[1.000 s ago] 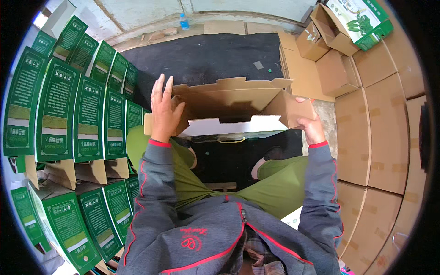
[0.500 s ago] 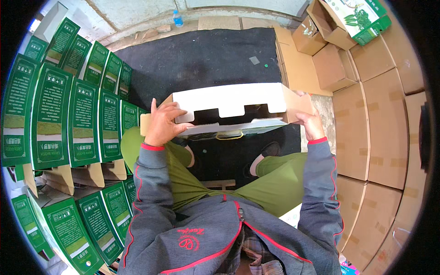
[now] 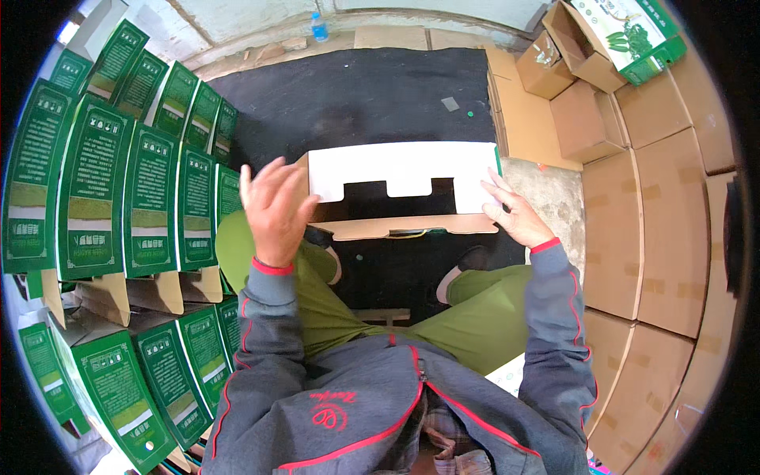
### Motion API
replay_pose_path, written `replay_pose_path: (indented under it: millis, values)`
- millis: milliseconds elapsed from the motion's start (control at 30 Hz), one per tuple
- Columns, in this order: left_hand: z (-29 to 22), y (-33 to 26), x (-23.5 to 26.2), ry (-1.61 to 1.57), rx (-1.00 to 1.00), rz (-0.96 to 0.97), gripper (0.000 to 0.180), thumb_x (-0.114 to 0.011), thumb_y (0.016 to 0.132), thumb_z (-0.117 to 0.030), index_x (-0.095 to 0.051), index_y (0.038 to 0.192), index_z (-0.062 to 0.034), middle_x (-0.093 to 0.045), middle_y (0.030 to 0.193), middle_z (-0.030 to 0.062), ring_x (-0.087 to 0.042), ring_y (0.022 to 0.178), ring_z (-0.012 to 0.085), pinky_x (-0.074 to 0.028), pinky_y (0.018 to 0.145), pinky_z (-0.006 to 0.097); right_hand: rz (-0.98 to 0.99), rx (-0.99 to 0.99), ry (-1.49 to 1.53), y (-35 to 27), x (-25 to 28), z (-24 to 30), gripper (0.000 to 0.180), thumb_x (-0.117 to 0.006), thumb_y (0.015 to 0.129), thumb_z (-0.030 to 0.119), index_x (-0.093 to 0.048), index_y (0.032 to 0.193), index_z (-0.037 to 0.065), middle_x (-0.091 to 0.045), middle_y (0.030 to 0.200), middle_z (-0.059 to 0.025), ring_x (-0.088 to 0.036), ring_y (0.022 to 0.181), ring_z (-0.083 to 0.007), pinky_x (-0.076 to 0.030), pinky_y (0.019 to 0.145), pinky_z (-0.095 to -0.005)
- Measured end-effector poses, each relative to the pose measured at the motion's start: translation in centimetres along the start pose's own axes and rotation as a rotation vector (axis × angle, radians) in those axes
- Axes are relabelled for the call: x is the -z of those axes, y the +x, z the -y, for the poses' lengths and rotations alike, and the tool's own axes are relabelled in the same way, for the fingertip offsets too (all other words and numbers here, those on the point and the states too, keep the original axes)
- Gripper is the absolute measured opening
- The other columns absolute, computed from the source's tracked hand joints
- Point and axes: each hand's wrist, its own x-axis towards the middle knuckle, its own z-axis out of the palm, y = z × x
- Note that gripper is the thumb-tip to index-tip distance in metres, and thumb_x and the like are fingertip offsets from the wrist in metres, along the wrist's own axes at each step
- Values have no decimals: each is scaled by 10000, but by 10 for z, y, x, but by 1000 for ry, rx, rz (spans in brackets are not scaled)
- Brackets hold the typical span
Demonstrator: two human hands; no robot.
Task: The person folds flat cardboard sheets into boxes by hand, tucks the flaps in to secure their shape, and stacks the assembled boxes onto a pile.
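Note:
In front of me, above the black cloth [image 3: 372, 87], is a cardboard carton with a white flap [image 3: 404, 162] that has notched cutouts along its near edge. A long brown flap [image 3: 364, 229] runs along the near side, and a dark opening shows between the two. My left hand [image 3: 277, 210] is at the carton's left end, fingers spread and slightly blurred; whether it touches the brown left end is unclear. At the right end, my right hand [image 3: 518, 215] has its fingers stretched apart, the tips against the white flap's corner. Neither hand grips anything.
Green printed cartons [image 3: 150, 202] stand in stacked rows on my left. Large brown boxes [image 3: 673, 229] are piled on the right, with open brown boxes [image 3: 582, 119] further back. A small blue bottle [image 3: 319, 28] stands by the far wall.
The right end flap that my right hand held outward no longer sticks out. The near flap now shows its brown side. My left hand has risen slightly and its fingers have spread.

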Motion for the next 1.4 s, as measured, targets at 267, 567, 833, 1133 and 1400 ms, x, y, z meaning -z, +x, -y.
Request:
replay_pose_path:
  millis: [267,567,833,1133,1400]
  values:
    - [9,-47,-20,-678,275,-166,803,-671,770,-490,-418,1367,-17,-491,1274,204,-518,1101,292,-347,1021,427,5,10,55,1,0,4,648,-521,897,519,-474,1364,73,-233,1542,-122,-191,1423,-295,-104,1157,-430]
    - [-26,-34,-64,-457,511,101,613,-693,770,-138,-479,1340,-70,-616,1048,111,-534,1008,310,-394,902,422,-158,58,130,12,-7,-8,485,-509,951,328,-489,1334,30,-354,1472,-160,-352,1348,-292,-335,1069,-370]
    - [-29,-35,-61,-43,132,238,490,-724,751,-253,-605,1215,-152,-583,1230,33,-482,1156,278,-342,960,477,-240,39,-488,2,-32,30,702,-784,698,245,-505,1342,263,-314,1489,-115,-416,1211,-409,-400,1014,-437]
    - [-29,-34,-60,11,61,420,545,-749,696,-391,-620,1175,-168,-595,1194,19,-477,1176,239,-315,944,541,-171,105,-556,6,-29,23,519,-776,706,282,-639,1196,184,-357,1463,-126,-449,1146,-408,-379,1015,-457]
    - [-30,-35,-59,42,59,464,552,-749,695,-400,-610,1178,-172,-587,1196,16,-484,1156,234,-329,916,523,-147,102,-567,4,-30,28,528,-764,725,288,-620,1219,168,-374,1440,-173,-434,1233,-368,-336,1050,-470]
